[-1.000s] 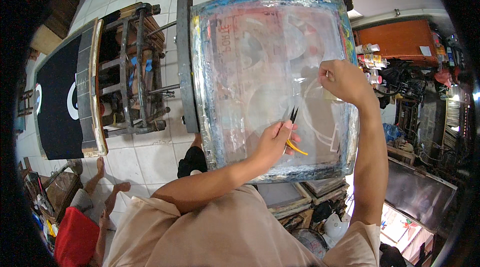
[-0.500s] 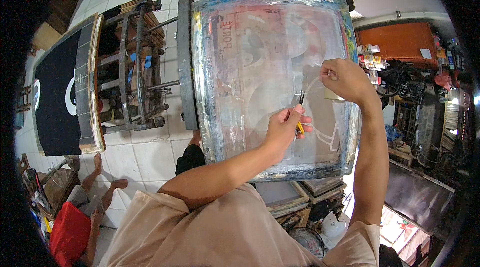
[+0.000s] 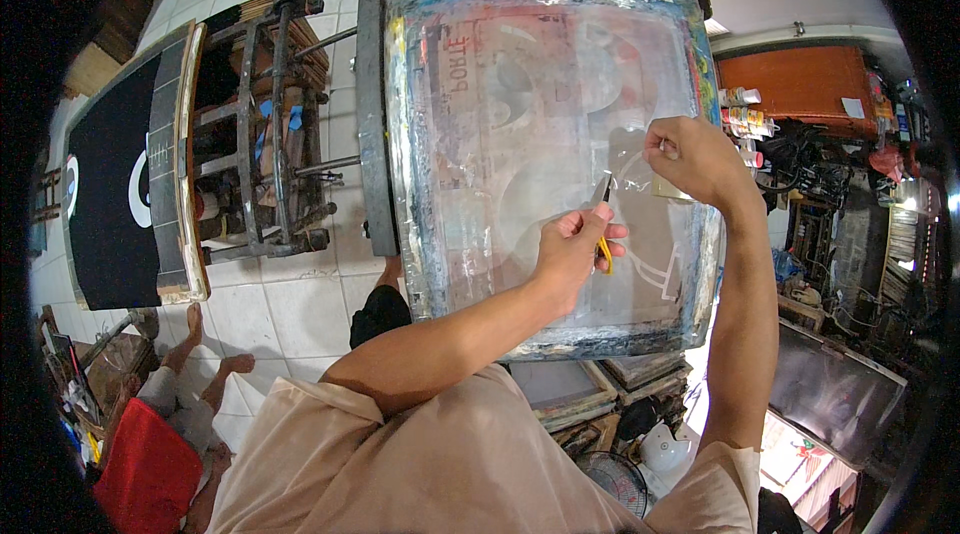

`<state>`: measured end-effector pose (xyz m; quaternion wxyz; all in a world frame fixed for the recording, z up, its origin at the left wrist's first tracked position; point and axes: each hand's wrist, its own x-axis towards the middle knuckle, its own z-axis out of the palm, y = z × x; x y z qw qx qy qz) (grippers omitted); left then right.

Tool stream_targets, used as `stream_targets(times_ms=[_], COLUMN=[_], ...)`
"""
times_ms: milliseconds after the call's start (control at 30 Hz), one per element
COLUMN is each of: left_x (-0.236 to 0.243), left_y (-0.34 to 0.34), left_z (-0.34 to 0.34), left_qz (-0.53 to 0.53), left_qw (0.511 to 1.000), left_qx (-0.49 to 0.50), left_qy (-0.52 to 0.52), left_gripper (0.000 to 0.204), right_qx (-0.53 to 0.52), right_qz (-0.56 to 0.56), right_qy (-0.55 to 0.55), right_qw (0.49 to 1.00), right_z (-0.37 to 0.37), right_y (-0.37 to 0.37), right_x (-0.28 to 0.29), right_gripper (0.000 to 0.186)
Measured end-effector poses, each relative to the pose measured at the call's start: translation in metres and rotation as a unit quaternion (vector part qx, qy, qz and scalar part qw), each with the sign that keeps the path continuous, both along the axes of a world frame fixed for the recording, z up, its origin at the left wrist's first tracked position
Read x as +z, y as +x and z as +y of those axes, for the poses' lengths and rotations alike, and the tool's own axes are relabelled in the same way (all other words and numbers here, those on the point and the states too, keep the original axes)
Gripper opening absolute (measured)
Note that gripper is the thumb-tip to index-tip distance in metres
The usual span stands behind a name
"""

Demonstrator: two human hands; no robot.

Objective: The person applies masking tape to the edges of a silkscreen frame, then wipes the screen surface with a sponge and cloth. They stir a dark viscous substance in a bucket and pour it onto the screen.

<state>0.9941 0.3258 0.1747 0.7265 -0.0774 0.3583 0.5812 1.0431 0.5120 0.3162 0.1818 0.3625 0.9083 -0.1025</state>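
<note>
"Where are the scissors?"

"Over the framed screen, right of its middle. The left hand has its fingers clamped on their yellow handle, blades toward the far edge, probably so the tips can be steered."

"And the right hand?"

"Near the screen's right edge, beside something pale yellow. Its fingertips are together, perhaps for a fine pinch; I can't tell on what."

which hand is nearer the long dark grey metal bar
Left. The left hand is to the right of the bar; the right hand is farther right, higher in the picture.
</note>
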Motion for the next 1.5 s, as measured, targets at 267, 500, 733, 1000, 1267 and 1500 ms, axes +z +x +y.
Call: stream_targets(times_ms=[267,500,733,1000,1267,1500], left_x=[0.003,-0.009,-0.019,-0.019,-0.029,-0.057], left_y=[-0.002,-0.052,-0.061,-0.055,-0.075,-0.137], left_z=[-0.028,-0.020,-0.007,0.023,0.012,-0.042], left_qz=[0.352,0.807,0.814,0.827,0.816,0.862], left_qw=[0.923,0.517,0.448,0.410,0.396,0.341], left_qx=[-0.057,-0.106,-0.233,-0.198,-0.219,-0.265], left_qy=[0.144,0.264,0.287,0.329,0.359,0.264], left_gripper=[0.033,0.073,0.097,0.088,0.084,0.087], right_qx=[-0.002,0.002,0.011,-0.102,-0.370,-0.450], right_qz=[-0.016,-0.022,-0.079,0.079,0.226,0.261], right_qy=[-0.007,-0.019,0.114,-0.004,-0.139,-0.221], right_qw=[1.000,1.000,0.990,0.992,0.891,0.825], right_z=[0.003,0.005,0.021,0.011,-0.120,-0.221], right_y=[-0.003,-0.003,0.010,0.089,0.146,0.165], right_x=[0.001,0.002,0.008,0.062,0.033,0.007], right_gripper=[0.020,0.020,0.019,0.020,0.018,0.009])
